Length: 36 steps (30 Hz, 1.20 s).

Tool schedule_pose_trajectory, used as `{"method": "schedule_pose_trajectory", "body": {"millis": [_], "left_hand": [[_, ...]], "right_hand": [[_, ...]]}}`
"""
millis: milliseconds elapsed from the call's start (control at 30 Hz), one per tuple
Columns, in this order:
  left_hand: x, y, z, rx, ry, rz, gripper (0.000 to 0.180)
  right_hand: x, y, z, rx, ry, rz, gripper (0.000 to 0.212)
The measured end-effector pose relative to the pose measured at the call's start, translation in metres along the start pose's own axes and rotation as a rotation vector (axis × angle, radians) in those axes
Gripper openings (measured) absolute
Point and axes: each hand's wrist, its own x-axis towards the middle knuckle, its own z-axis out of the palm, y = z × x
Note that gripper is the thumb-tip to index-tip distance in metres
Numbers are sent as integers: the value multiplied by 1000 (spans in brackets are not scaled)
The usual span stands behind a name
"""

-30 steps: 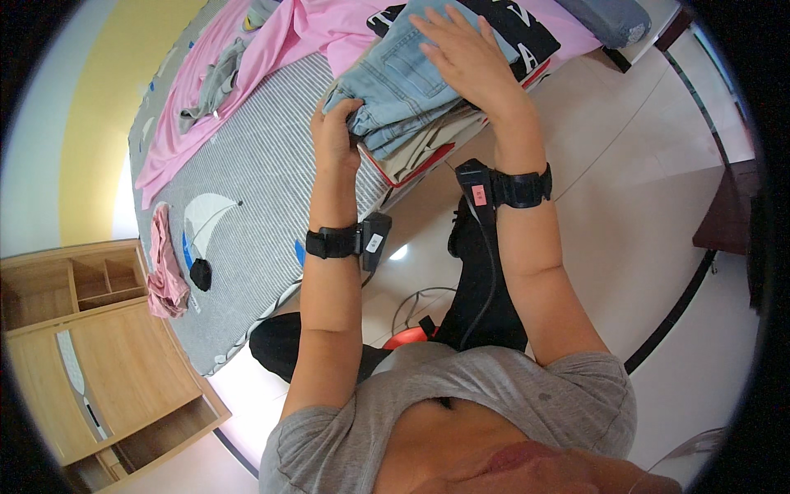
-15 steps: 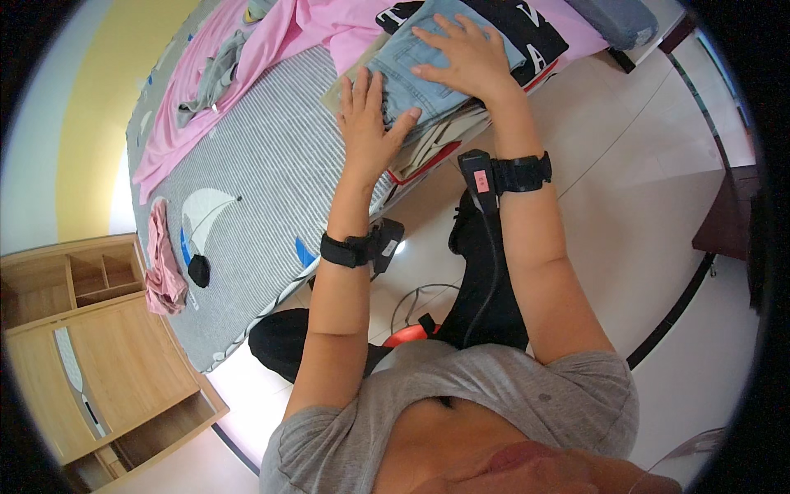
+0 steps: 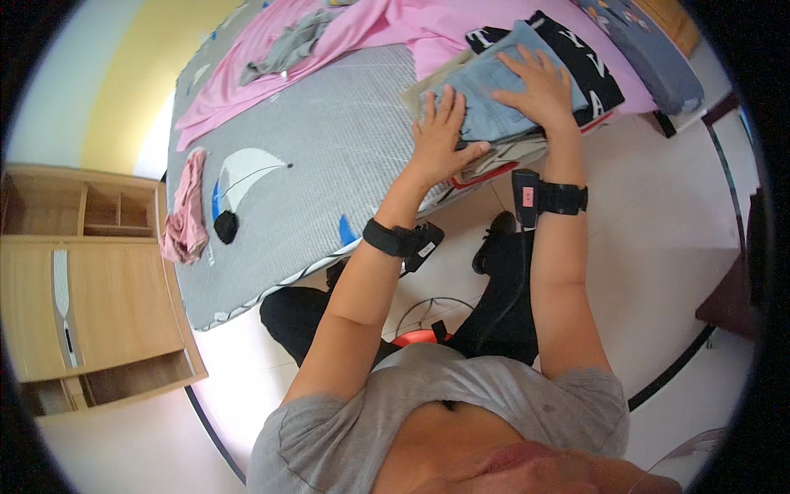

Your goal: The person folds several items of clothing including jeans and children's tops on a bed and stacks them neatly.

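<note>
My left hand (image 3: 440,144) rests on the near left corner of a folded light-blue denim garment (image 3: 492,70), fingers spread. Farther right, my right hand (image 3: 541,89) lies flat with spread fingers on the same denim. Under and behind it shows a black garment (image 3: 605,81) with white lettering, and a beige garment (image 3: 418,96) sticks out at the left. More folded beige cloth (image 3: 520,155) is layered beneath, above a red edge (image 3: 494,174) at the bed's side. What lies deeper in the stack is hidden.
The stack stands at the edge of a bed with a grey striped sheet (image 3: 329,148). A pink cloth (image 3: 222,86), a grey garment (image 3: 292,45), pink clothing (image 3: 188,218) and a small black item (image 3: 225,227) lie on it. A wooden cabinet (image 3: 123,305) stands left; a blue-grey cushion-like object (image 3: 650,62) sits far right.
The view has turned, so the bed and stack appear farther right. Both hands remain spread on the denim, with little change in their place on it.
</note>
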Motion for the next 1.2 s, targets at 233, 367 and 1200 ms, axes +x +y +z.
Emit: {"method": "schedule_pose_trajectory", "body": {"millis": [233, 367, 1200], "left_hand": [[-37, -14, -41, -442, -40, -19, 56], [-63, -23, -94, -693, -78, -213, 56], [-365, -193, -387, -3, 23, -947, 50]], "right_hand": [[2, -22, -16, 105, -32, 53, 64], [10, -48, -16, 314, 59, -85, 62], [29, -275, 70, 689, -368, -553, 57]]}}
